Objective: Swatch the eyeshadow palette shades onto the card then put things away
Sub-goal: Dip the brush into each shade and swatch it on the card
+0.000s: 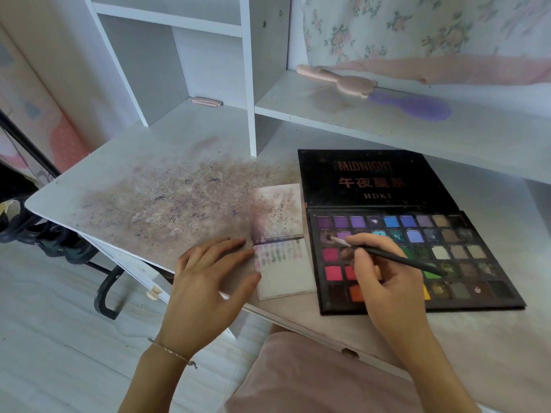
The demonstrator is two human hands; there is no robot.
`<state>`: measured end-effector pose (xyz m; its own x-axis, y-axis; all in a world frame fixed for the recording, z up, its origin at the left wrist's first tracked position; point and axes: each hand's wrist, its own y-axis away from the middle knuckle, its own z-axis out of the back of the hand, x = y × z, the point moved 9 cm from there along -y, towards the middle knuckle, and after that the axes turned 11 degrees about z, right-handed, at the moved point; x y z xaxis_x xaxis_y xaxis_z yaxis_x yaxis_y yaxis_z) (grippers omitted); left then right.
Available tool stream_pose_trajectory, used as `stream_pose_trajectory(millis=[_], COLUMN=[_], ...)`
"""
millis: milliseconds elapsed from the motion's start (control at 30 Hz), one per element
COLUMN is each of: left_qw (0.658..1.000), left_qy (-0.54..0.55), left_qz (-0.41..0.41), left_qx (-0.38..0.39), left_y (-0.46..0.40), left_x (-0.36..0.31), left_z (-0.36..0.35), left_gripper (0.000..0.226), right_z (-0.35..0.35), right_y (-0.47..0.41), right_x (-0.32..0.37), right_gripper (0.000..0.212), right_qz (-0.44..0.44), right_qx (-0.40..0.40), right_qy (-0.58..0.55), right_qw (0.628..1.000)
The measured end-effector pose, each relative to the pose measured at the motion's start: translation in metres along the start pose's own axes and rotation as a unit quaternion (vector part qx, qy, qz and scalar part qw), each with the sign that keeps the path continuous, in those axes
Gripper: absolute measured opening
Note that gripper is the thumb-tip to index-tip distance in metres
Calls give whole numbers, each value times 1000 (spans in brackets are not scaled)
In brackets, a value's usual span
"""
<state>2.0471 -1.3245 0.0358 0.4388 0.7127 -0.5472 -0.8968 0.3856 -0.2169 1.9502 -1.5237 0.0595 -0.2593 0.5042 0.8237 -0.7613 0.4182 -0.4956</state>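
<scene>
An open black eyeshadow palette (465, 257) lies on the desk at the right, its lid (372, 177) folded back flat. Left of it lies a folded white card (283, 272) with a row of faint coloured swatches below its crease. My right hand (384, 278) grips a thin black brush (396, 257), and the brush tip rests in a brownish pan at the palette's left edge, second row. My left hand (205, 281) lies flat with fingers spread, its fingertips pressing on the card's left edge. My right hand hides several pans.
The white desk (155, 198) is smeared with eyeshadow dust left of the card. A shelf unit stands behind, with a pink brush (337, 79) and a purple brush (414, 105) on its right shelf and a small pink item (205, 101) further left. A black chair frame (107, 290) stands at the left.
</scene>
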Motion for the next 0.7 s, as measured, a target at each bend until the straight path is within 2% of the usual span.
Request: stream_pose_trajectory(millis=[100, 167, 267, 567, 700], left_qw=[998, 995, 988, 973, 968], left_qy=[50, 79, 111, 156, 166], left_qz=[39, 64, 101, 158, 171], left_qx=[-11, -21, -44, -65, -77], left_y=[-12, -21, -35, -51, -49], left_x=[2, 3, 4, 9, 14], left_z=[5, 7, 6, -6, -5], left_gripper=[53, 44, 23, 9, 7], right_z=[17, 25, 31, 30, 25], right_y=[0, 1, 4, 9, 10], right_x=[-4, -6, -9, -15, -13], right_gripper=[24, 20, 21, 13, 24], right_qz=[6, 5, 2, -32, -26], right_qx=[-7, -7, -10, 10, 45], right_qy=[54, 77, 78, 82, 92], right_qw=[999, 997, 997, 996, 994])
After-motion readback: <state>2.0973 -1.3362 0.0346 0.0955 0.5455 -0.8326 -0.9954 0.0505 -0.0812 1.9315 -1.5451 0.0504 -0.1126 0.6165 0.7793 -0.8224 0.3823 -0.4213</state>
